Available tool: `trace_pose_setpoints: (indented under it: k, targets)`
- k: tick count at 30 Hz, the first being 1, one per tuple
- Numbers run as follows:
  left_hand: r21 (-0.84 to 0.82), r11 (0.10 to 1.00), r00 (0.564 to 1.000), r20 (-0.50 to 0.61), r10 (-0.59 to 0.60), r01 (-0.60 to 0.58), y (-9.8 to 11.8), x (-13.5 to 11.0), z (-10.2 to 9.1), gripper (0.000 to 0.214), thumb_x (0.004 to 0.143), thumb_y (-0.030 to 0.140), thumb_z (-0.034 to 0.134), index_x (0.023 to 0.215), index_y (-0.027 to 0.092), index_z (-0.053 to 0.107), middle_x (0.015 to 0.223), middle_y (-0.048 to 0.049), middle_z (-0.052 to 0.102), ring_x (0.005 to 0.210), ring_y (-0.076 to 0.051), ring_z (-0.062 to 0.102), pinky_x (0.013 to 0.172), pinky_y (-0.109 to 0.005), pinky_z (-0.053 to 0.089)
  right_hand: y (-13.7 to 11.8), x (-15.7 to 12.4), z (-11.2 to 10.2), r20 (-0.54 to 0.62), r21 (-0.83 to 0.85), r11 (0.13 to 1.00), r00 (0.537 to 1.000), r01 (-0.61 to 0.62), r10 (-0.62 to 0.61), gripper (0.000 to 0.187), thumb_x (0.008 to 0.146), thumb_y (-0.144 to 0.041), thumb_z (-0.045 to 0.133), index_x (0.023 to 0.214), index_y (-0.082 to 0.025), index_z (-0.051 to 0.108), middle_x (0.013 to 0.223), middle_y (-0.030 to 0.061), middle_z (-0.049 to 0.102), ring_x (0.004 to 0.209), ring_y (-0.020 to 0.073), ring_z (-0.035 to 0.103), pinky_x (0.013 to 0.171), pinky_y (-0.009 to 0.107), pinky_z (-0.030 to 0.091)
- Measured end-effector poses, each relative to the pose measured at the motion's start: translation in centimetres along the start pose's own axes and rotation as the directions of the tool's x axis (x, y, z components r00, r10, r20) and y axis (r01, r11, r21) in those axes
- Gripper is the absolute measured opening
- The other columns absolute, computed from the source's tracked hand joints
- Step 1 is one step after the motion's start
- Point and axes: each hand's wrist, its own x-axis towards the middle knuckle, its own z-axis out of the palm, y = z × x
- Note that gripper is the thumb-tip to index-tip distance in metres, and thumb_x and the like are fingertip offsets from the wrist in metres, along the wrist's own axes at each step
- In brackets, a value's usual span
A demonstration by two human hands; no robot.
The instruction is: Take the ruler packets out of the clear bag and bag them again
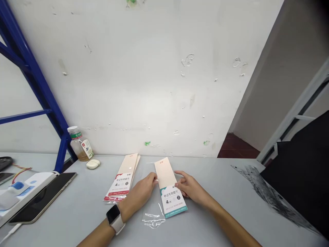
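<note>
A long card with a beige upper part and a teal-edged printed label (170, 187) lies on the grey table (218, 192). My left hand (141, 193), with a watch on its wrist, pinches the card's left edge. My right hand (190, 187) holds the card's right edge with curled fingers. A clear plastic sleeve (153, 216) lies partly under the card's near end. To the left lies a small stack of similar cards with red-edged labels (122, 180), some in clear wrap.
A tea bottle (79, 144) stands at the wall by a blue metal frame (38, 82). A white earbud case (93, 164) lies beside it. A tablet (41, 200) and a white power strip (23, 187) sit at the left. Dark material (303, 171) borders the table's right side.
</note>
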Motion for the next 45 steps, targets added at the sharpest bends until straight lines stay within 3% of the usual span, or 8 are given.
trace_pose_setpoints:
  k: [5,11,22,29,33,37,42,45]
  targets:
    - [0.012,1.0,1.0,0.022,0.0,0.0,-0.2,0.2,0.3,0.021,0.099,0.036,0.032,0.096,0.026,0.05,0.092,-0.0004,0.065,0.079,-0.021,0.061,0.064,-0.03,0.038,-0.3,-0.3,0.4,0.045,0.035,0.999,0.999,0.015,-0.016,0.049,0.078,-0.038,0.065,0.122,-0.022,0.052,0.064,-0.0081,0.054,0.05,0.0093,0.048,0.05,0.024,0.038]
    - [0.019,1.0,1.0,0.016,0.009,-0.01,-0.2,0.1,0.5,0.023,0.099,0.036,0.03,0.092,0.026,0.049,0.088,0.0,0.063,0.074,-0.02,0.059,0.063,-0.03,0.036,-0.9,-0.6,1.5,0.084,0.146,0.989,0.996,-0.002,-0.011,0.053,0.074,-0.034,0.069,0.121,-0.02,0.049,0.068,-0.0071,0.059,0.052,0.011,0.057,0.052,0.027,0.047]
    - [-0.023,0.998,0.998,0.028,0.059,-0.058,1.3,-0.5,0.4,0.019,0.1,0.03,0.029,0.093,0.025,0.046,0.083,0.0015,0.06,0.074,-0.018,0.06,0.065,-0.028,0.04,-0.5,-1.0,4.5,0.125,0.228,0.973,0.992,-0.029,0.0,0.052,0.077,-0.032,0.07,0.121,-0.017,0.048,0.079,-0.0026,0.063,0.067,0.0168,0.069,0.072,0.036,0.059]
    - [-0.004,0.991,0.991,-0.011,0.134,-0.134,1.6,-0.6,0.5,0.022,0.101,0.032,0.031,0.098,0.025,0.052,0.086,0.0019,0.064,0.072,-0.017,0.061,0.064,-0.027,0.044,-0.3,-1.0,4.7,0.117,0.116,0.993,0.993,-0.011,-0.003,0.045,0.078,-0.028,0.066,0.117,-0.021,0.045,0.072,-0.0082,0.058,0.048,0.0087,0.057,0.042,0.02,0.045]
    - [0.065,0.989,0.986,-0.096,0.138,-0.132,0.9,0.0,-0.5,0.025,0.1,0.032,0.033,0.11,0.023,0.054,0.092,-0.0027,0.066,0.085,-0.022,0.062,0.075,-0.034,0.047,-0.2,-0.8,4.6,0.116,0.097,0.995,0.993,-0.02,0.009,0.046,0.076,-0.024,0.063,0.118,-0.023,0.043,0.071,-0.0097,0.056,0.041,0.0059,0.05,0.035,0.017,0.04]
    - [0.16,0.983,0.969,-0.211,0.127,-0.094,-1.1,0.5,-2.0,0.026,0.098,0.035,0.038,0.111,0.021,0.056,0.107,-0.0082,0.064,0.102,-0.028,0.057,0.09,-0.045,0.044,0.2,-0.5,4.6,0.125,0.168,0.985,0.992,-0.034,0.013,0.046,0.073,-0.025,0.065,0.115,-0.021,0.047,0.077,-0.0072,0.055,0.045,0.0081,0.056,0.035,0.02,0.048]
    - [0.2,0.95,0.97,-0.004,0.244,-0.239,-2.1,-0.1,-1.1,0.048,0.09,0.051,0.054,0.129,0.024,0.051,0.135,-0.0085,0.055,0.126,-0.029,0.047,0.102,-0.044,0.041,0.3,-0.5,4.5,0.135,0.238,0.97,0.991,-0.042,0.01,0.048,0.076,-0.029,0.067,0.12,-0.02,0.051,0.084,-0.0027,0.056,0.055,0.0121,0.065,0.043,0.025,0.057]
    - [0.218,0.947,0.97,-0.01,0.244,-0.236,-1.9,-0.4,0.2,0.053,0.093,0.055,0.048,0.136,0.023,0.046,0.141,-0.0102,0.05,0.131,-0.03,0.043,0.105,-0.046,0.04,-0.3,-0.8,4.4,0.155,0.229,0.971,0.987,-0.069,0.033,0.049,0.078,-0.031,0.066,0.124,-0.018,0.054,0.085,-0.0011,0.055,0.058,0.0129,0.066,0.042,0.023,0.055]
